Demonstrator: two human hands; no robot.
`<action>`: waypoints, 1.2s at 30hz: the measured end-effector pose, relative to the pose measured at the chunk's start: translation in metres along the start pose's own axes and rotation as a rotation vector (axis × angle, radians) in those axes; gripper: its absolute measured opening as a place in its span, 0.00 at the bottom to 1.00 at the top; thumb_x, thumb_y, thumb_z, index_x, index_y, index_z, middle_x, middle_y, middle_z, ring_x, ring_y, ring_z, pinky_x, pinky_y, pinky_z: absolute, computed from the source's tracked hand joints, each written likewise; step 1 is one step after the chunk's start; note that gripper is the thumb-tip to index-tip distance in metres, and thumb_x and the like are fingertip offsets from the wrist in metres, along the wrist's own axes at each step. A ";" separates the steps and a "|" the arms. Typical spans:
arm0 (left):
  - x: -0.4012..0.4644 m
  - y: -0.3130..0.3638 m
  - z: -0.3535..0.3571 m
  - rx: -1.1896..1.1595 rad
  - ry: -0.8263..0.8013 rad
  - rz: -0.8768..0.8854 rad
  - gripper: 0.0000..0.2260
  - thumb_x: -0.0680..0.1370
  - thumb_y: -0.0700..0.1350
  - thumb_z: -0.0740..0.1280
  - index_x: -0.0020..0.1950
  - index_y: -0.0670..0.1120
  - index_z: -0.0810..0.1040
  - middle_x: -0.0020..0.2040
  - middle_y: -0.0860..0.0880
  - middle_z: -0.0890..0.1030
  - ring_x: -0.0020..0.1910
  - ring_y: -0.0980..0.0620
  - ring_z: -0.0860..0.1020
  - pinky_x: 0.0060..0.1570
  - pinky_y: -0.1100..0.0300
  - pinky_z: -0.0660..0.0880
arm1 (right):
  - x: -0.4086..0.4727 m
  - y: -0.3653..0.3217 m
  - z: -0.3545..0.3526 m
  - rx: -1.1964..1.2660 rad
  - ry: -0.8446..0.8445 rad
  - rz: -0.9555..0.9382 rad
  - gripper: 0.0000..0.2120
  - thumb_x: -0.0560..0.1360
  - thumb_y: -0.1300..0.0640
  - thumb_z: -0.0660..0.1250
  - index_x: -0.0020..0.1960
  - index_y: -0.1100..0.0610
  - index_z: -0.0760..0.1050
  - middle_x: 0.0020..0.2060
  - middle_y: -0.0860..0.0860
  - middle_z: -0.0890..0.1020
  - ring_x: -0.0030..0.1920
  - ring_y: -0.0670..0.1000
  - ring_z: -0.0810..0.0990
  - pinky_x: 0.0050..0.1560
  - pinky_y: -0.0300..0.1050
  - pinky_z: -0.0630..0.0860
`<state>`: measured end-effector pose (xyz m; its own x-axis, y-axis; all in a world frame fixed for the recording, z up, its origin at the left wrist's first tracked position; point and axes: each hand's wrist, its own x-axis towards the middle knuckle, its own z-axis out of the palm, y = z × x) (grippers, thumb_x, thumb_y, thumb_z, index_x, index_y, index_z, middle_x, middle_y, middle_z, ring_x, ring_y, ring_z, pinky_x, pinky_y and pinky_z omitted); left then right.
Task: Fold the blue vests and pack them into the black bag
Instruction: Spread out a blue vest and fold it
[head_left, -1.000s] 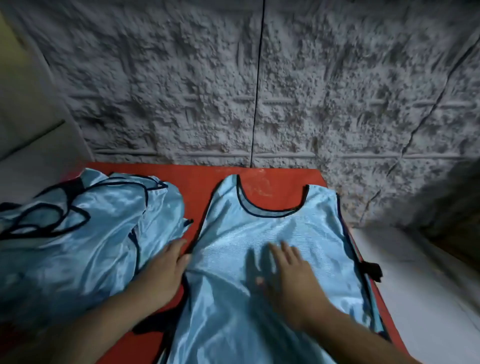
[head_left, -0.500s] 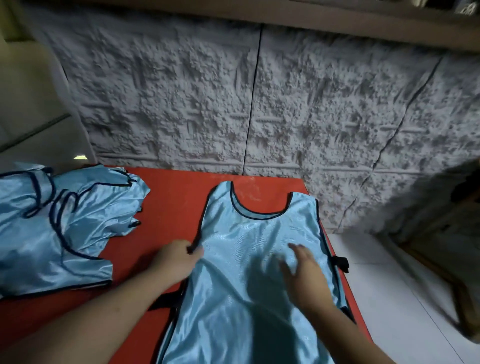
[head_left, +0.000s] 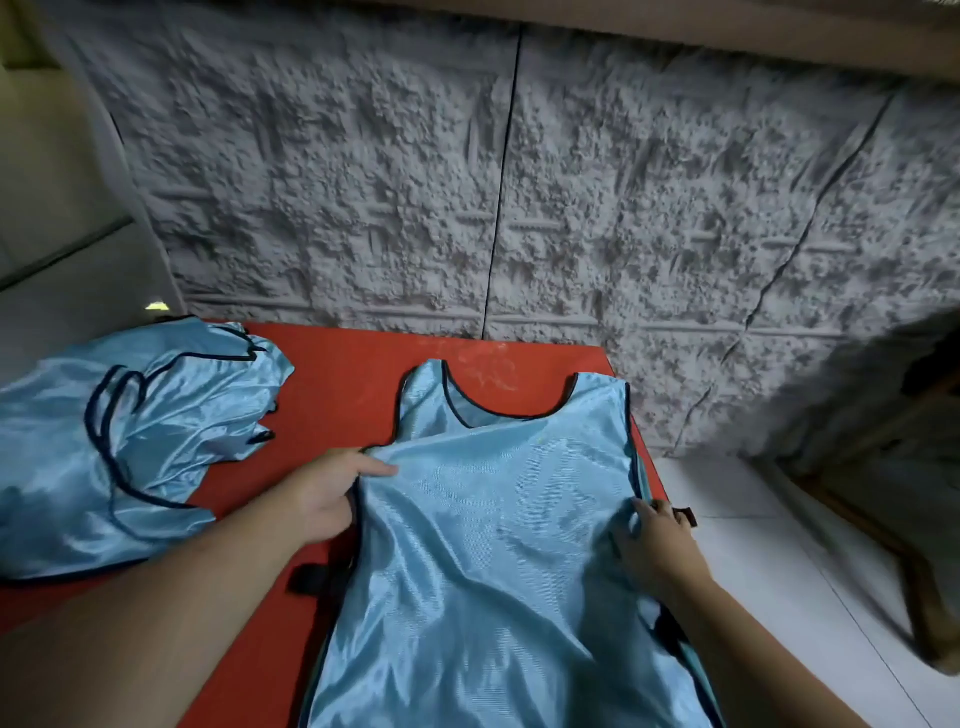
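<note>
We see red surface (head_left: 337, 374) against rough grey wall (head_left: 571, 208). Blue vest (head_left: 493, 545) lies flat on it, neck away from us. Heap of blue vests (head_left: 130, 441) left, well apart. Left hand (head_left: 327, 493) pinches vest's left edge; right hand (head_left: 654, 545) grips right edge. Black bag not visible. Risk: slippery fabric slides, fold goes crooked.

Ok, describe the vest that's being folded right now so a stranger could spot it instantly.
On the red tabletop against the grey textured wall, look right of the crumpled heap of shiny light-blue vests. It is the one light-blue vest with dark trim spread flat, neck hole toward the wall, gripped at its edges by the left hand and right hand.
</note>
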<state>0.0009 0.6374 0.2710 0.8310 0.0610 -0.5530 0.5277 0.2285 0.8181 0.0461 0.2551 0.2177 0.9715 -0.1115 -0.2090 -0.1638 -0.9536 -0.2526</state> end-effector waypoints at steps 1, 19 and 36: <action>0.004 -0.003 -0.003 0.085 0.072 0.026 0.11 0.73 0.34 0.72 0.55 0.36 0.82 0.53 0.35 0.85 0.52 0.37 0.84 0.57 0.47 0.78 | 0.000 0.000 -0.001 -0.018 0.000 0.005 0.23 0.81 0.43 0.56 0.74 0.49 0.67 0.73 0.55 0.68 0.71 0.61 0.64 0.70 0.58 0.68; -0.012 -0.098 0.038 1.651 0.171 0.450 0.34 0.73 0.79 0.41 0.75 0.73 0.33 0.81 0.51 0.32 0.79 0.43 0.30 0.76 0.37 0.34 | -0.056 -0.049 0.033 -0.161 -0.087 -0.159 0.35 0.79 0.29 0.42 0.81 0.39 0.36 0.82 0.51 0.39 0.80 0.60 0.33 0.76 0.69 0.35; -0.019 -0.054 0.024 1.569 0.223 0.607 0.39 0.74 0.76 0.42 0.82 0.61 0.49 0.84 0.49 0.48 0.82 0.47 0.43 0.80 0.45 0.40 | -0.058 -0.123 0.018 -0.038 0.101 -0.202 0.34 0.81 0.34 0.44 0.80 0.53 0.55 0.79 0.60 0.58 0.80 0.61 0.53 0.79 0.59 0.50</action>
<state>-0.0395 0.6002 0.2409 0.9972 -0.0716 -0.0225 -0.0662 -0.9802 0.1867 0.0070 0.3842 0.2437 0.9965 0.0571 -0.0616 0.0405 -0.9692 -0.2431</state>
